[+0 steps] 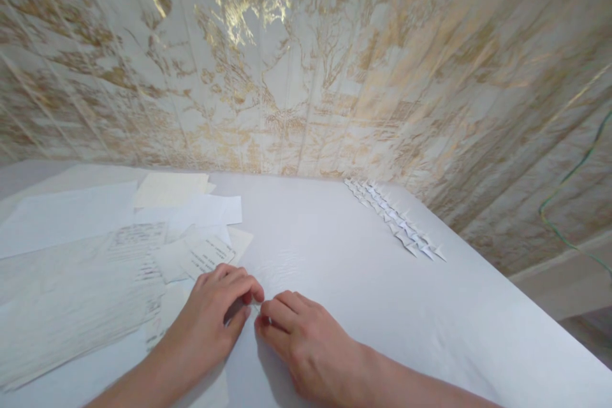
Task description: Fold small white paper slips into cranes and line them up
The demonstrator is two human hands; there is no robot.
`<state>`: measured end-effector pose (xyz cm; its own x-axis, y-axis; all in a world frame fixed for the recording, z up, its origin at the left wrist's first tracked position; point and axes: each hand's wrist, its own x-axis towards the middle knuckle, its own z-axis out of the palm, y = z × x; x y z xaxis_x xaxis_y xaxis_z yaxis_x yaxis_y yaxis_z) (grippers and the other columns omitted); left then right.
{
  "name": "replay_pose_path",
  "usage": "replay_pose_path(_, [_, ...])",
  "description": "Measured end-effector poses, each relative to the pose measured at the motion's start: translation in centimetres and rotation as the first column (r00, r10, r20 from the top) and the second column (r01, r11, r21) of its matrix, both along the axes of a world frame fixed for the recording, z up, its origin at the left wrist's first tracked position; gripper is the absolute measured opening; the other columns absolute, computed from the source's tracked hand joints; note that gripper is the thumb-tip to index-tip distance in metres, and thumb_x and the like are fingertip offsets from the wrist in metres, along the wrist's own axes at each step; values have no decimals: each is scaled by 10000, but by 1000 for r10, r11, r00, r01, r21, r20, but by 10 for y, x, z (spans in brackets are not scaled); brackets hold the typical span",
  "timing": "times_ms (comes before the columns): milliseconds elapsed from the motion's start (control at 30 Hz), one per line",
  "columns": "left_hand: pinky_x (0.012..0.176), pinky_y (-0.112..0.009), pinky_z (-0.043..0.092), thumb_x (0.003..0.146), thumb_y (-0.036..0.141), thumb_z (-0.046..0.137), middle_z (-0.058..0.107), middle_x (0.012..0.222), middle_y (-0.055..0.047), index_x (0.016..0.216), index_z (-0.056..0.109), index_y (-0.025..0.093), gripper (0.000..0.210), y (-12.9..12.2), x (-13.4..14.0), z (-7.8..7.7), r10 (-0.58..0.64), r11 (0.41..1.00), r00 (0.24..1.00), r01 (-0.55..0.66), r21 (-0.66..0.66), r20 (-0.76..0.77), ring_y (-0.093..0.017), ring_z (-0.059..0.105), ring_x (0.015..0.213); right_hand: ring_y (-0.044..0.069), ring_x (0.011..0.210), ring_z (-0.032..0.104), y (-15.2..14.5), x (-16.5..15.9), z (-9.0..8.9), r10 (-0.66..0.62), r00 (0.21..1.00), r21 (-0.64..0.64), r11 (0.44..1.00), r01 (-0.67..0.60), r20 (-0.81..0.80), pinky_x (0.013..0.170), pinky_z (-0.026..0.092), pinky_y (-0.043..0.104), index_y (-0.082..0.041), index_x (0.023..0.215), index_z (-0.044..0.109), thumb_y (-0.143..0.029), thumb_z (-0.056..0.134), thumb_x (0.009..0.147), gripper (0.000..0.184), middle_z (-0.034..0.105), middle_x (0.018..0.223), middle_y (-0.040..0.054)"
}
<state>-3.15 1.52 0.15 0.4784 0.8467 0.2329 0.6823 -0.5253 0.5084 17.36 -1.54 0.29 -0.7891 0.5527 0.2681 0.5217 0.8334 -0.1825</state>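
Close together over the white table, both my hands are bent in a pinch. Between the fingertips shows a sliver of a small pale piece of paper (256,308), mostly covered by the fingers. My left hand (217,306) has its thumb and forefinger closed at the paper's left side. On the other side, my right hand (306,335) presses its thumb and fingers together on the same piece. Just beyond my left hand lie paper scraps with handwriting (208,255).
Sheets of paper (71,299) overlap across the table's left side, with a cream piece (172,190) at the back. Rows of small, pointed folded papers (396,220) stand at the back right. Gold-patterned wallpaper (287,95) rises behind. A green cord (557,229) hangs right.
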Motion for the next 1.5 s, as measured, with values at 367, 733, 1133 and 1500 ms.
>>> replay_pose_path(367, [980,-355,395,946,47,513,728,989,40,928,653,252,249,1,-20,-17,-226,884,956,282,372,-188,-200,585,1031,192,930,631,5,9,4,-41,984,-175,985,10,-173,857,487,279,-173,991,640,6,569,809,264,710,1025,57])
replay_pose_path(733, [918,-365,433,979,111,454,686,858,6,880,645,240,251,1,-9,-10,-167,903,983,182,390,-71,-206,588,913,217,889,619,20,-5,-7,-306,935,-291,924,248,-177,795,496,293,-182,1003,610,-85,702,800,243,661,972,64])
replay_pose_path(1133, [716,-289,431,984,535,421,572,753,39,752,514,244,383,-9,-11,6,173,942,974,-120,-315,145,-192,582,762,102,599,480,31,-22,1,-555,727,-694,704,151,-405,580,347,201,-176,783,637,-151,649,865,87,540,641,-55])
replay_pose_path(1500, [718,-263,447,976,588,382,564,714,41,743,573,237,463,-20,-12,1,267,899,902,-106,-426,339,-187,572,744,105,524,449,22,-29,-1,-480,708,-731,678,-75,-518,539,346,217,-180,679,569,-313,530,921,279,499,567,-35])
